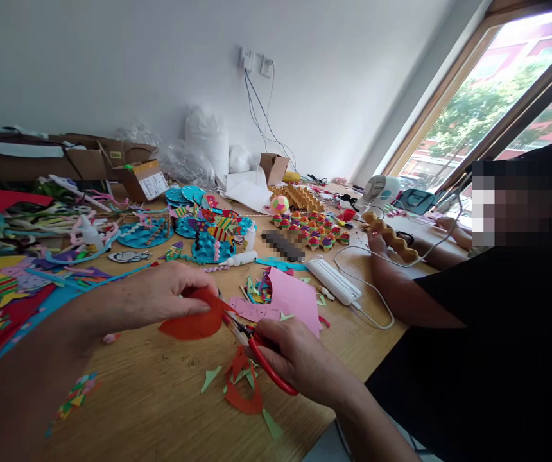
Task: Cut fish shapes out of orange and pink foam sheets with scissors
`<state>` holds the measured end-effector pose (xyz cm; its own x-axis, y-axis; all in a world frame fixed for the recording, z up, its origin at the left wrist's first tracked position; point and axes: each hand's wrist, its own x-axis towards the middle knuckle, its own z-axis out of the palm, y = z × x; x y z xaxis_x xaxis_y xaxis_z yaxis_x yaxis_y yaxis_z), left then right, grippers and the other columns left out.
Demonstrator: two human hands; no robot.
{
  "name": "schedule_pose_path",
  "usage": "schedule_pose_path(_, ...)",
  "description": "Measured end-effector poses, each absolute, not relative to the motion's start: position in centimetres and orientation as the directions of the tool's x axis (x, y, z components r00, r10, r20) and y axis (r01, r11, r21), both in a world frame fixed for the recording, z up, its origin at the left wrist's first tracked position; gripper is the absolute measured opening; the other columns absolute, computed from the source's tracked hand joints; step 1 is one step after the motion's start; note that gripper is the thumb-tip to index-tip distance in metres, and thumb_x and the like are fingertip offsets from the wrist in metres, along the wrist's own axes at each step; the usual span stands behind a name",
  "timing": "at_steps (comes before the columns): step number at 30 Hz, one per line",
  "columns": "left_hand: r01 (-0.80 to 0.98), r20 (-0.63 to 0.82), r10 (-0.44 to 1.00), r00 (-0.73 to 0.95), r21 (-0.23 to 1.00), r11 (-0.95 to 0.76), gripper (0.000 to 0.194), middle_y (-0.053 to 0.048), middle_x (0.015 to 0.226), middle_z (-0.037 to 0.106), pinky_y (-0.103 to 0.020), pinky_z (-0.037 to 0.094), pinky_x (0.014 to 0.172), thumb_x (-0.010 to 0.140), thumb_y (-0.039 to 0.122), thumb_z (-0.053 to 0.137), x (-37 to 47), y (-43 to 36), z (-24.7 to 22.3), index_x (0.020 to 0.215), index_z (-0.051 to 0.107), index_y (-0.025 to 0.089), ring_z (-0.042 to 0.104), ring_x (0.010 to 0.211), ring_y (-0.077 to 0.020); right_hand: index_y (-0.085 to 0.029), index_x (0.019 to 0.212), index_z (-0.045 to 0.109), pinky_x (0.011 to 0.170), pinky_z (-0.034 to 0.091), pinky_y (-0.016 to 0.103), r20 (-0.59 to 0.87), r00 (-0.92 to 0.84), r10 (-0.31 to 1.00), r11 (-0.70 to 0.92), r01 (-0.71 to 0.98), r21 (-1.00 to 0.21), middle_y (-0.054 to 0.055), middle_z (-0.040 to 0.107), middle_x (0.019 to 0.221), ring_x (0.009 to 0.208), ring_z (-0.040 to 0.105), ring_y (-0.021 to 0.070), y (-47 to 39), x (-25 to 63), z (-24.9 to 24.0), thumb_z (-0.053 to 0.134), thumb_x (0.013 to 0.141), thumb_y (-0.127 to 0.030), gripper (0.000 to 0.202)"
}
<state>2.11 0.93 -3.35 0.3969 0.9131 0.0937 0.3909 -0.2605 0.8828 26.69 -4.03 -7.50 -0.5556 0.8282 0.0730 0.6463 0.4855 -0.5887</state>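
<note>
Between the thumb and fingers of my left hand (174, 292) is a piece of red-orange paper (196, 321) with a curved edge. My right hand (295, 356) grips red-handled scissors (271, 367), whose blades point left and meet the paper's right edge. Below the scissors, an orange paper offcut (244, 401) lies on the wooden table among pale green scraps (271, 423). A pink sheet (295, 298) rests just beyond my right hand.
A white power strip (334, 280) with a cable lies right of the pink sheet. Blue decorated plates (213, 247) and painted egg-carton cups (312, 231) stand farther back. Coloured paper (1, 289) covers the left side. At right, a person (511, 308) holds a carton strip (391, 237).
</note>
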Motion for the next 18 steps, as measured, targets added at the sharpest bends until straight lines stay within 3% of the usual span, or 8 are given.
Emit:
schedule_pose_path(3, 0.469, 0.02, 0.841, 0.541, 0.823, -0.32, 0.012, 0.002, 0.055, 0.064, -0.021, 0.039, 0.048, 0.068, 0.027, 0.067, 3.2, 0.8, -3.2, 0.058, 0.072, 0.025, 0.057, 0.055, -0.0171, -0.018, 0.063, 0.048, 0.048, 0.023, 0.023, 0.058, -0.547, 0.835, 0.46, 0.635, -0.62, -0.004, 0.044, 0.056, 0.05, 0.035, 0.0092, -4.0, 26.7, -7.2, 0.049, 0.094, -0.035, 0.035)
schedule_pose_path(5, 0.459, 0.01, 0.837, 0.547, 0.833, -0.31, 0.016, 0.002, 0.054, 0.061, -0.02, 0.035, 0.047, 0.072, 0.031, 0.064, 3.6, 0.7, -3.3, 0.059, 0.071, 0.024, 0.053, 0.053, -0.0151, -0.019, 0.062, 0.046, 0.047, 0.024, 0.022, 0.032, -0.549, 0.835, 0.42, 0.601, -0.68, -0.004, 0.044, 0.056, 0.051, 0.036, 0.0091, -3.9, 26.9, -7.1, 0.05, 0.093, -0.036, 0.036)
schedule_pose_path(11, 0.236, -0.083, 0.875, 0.477, 0.971, -0.037, 0.014, 0.005, 0.052, 0.06, -0.018, 0.032, 0.043, 0.071, 0.034, 0.069, 4.6, 0.2, -3.5, 0.063, 0.068, 0.023, 0.049, 0.046, -0.0105, -0.02, 0.064, 0.045, 0.046, 0.03, 0.02, -0.041, -0.518, 0.855, 0.206, 0.411, -0.888, -0.004, 0.047, 0.058, 0.051, 0.042, 0.0095, -4.0, 27.0, -8.1, 0.051, 0.091, -0.036, 0.032)
schedule_pose_path(18, 0.037, -0.111, 0.909, 0.401, 0.994, 0.106, 0.02, 0.0, 0.065, 0.073, -0.019, 0.044, 0.053, 0.066, 0.038, 0.075, 5.7, -0.1, -4.5, 0.07, 0.072, 0.019, 0.061, 0.057, -0.0131, -0.019, 0.065, 0.044, 0.044, 0.032, 0.019, -0.002, -0.473, 0.881, 0.026, 0.052, -0.998, -0.004, 0.048, 0.052, 0.045, 0.041, 0.0078, -4.7, 25.4, -10.1, 0.051, 0.083, -0.066, 0.05)
